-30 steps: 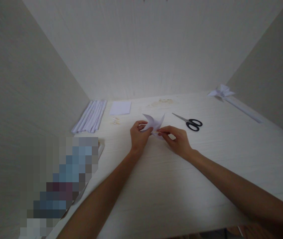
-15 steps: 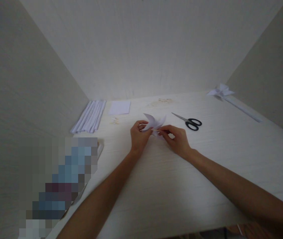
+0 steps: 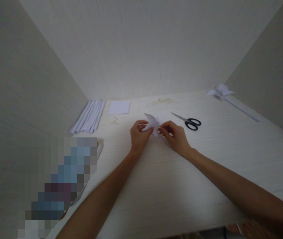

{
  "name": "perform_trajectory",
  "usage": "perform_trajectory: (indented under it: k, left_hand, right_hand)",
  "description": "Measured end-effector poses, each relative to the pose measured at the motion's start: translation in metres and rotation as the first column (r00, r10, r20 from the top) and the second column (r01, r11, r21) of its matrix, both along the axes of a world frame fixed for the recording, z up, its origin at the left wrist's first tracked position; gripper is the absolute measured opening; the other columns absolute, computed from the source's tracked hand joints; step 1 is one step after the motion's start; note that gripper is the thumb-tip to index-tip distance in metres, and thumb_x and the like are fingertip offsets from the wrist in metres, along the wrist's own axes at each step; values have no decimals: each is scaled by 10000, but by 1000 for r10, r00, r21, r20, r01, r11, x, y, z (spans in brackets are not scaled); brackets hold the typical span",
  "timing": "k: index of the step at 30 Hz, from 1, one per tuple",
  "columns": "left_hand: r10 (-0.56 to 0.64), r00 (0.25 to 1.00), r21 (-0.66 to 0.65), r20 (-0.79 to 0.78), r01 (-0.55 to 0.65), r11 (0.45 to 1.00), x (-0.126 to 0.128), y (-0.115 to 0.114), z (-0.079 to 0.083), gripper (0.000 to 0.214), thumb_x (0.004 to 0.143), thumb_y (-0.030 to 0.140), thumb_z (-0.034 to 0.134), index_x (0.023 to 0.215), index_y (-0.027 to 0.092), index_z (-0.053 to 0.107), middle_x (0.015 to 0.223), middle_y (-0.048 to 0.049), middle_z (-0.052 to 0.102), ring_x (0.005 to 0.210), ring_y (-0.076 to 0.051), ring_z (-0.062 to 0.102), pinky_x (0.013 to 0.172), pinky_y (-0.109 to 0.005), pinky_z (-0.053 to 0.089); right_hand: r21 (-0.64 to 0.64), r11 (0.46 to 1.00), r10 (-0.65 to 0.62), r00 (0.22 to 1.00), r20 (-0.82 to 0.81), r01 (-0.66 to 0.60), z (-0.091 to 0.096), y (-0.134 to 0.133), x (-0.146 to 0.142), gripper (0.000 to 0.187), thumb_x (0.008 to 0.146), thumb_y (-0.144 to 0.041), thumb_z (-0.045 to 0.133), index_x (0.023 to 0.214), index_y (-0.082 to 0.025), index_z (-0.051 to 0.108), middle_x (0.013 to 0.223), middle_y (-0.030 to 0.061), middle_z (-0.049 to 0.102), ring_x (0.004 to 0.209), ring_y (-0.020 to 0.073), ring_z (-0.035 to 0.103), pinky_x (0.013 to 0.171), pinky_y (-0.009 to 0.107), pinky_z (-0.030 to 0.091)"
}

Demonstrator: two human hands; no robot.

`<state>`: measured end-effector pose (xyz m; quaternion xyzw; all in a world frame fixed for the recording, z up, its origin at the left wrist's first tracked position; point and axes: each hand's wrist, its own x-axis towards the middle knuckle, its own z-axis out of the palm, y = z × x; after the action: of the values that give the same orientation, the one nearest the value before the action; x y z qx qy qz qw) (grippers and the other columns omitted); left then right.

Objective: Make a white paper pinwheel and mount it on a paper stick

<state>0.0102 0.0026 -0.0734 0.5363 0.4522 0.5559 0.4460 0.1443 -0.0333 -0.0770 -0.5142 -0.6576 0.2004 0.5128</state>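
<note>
Pinwheel (image 3: 150, 120), left of the scissors (image 3: 187, 121)
I see my left hand (image 3: 139, 136) pinching its paper; my right hand (image 3: 177, 136) pinches a thin stick (image 3: 157, 127) near the pinwheel's middle.

White streaked counter (image 3: 131, 189), a row of paper rolls (image 3: 88, 117) at back left, a square white sheet (image 3: 119, 107) beside them, small pale pieces (image 3: 114, 120) just in front of it, thin pale scraps (image 3: 165, 100) near the wall, black-handled scissors (image 3: 187, 121), a paper pinwheel (image 3: 220, 91) at far right

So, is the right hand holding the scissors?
No, the right hand is at the curled white paper, while the scissors lie apart on the table.
</note>
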Motion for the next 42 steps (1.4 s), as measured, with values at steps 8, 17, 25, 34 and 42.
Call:
perform_trajectory:
  k: [8, 17, 25, 34, 42]
  left_hand:
    - [19, 999, -1, -27, -19, 1000, 0, 0, 1, 254, 529, 144, 635, 761, 153, 532, 648, -11, 622, 598, -141, 612, 542, -239, 480]
    - [32, 993, 101, -113, -20, 995, 0, -2, -1, 231, 555, 135, 629, 761, 164, 529, 680, -9, 631, 639, -138, 618, 578, -236, 479]
    - [12, 989, 139, -148, 8, 990, 1, -6, 2, 212, 563, 119, 612, 747, 173, 523, 657, 3, 611, 634, -130, 608, 590, -238, 471]
    - [-3, 987, 126, -160, 23, 992, 2, -6, 2, 218, 559, 114, 602, 755, 173, 524, 656, 2, 615, 610, -126, 600, 560, -227, 459]
    - [14, 988, 118, -156, 5, 993, 1, -5, 2, 210, 557, 109, 600, 743, 172, 527, 653, 3, 611, 623, -131, 603, 568, -234, 463]
  right_hand:
    - [-60, 997, 33, 993, -116, -40, -4, 4, 2, 93, 784, -263, 485, 755, -174, 496, 680, 28, 629, 571, 118, 605, 524, 232, 483]
    - [-27, 999, -27, 1000, 0, 27, -3, 3, 2, 80, 764, -239, 505, 745, -167, 533, 576, 6, 592, 512, 111, 560, 474, 210, 440]
    - [-14, 998, -57, 996, 62, 58, 0, 3, 3, 146, 785, -263, 483, 726, -161, 570, 566, 10, 593, 478, 104, 535, 451, 203, 404]
    - [68, 994, -97, 983, 153, 87, 1, 1, 3, 101, 752, -215, 524, 725, -161, 605, 645, 35, 625, 541, 125, 548, 507, 232, 425]
    - [44, 997, -71, 980, 186, 64, -1, 0, 3, 113, 764, -230, 515, 725, -170, 602, 609, 19, 632, 517, 123, 561, 485, 222, 406]
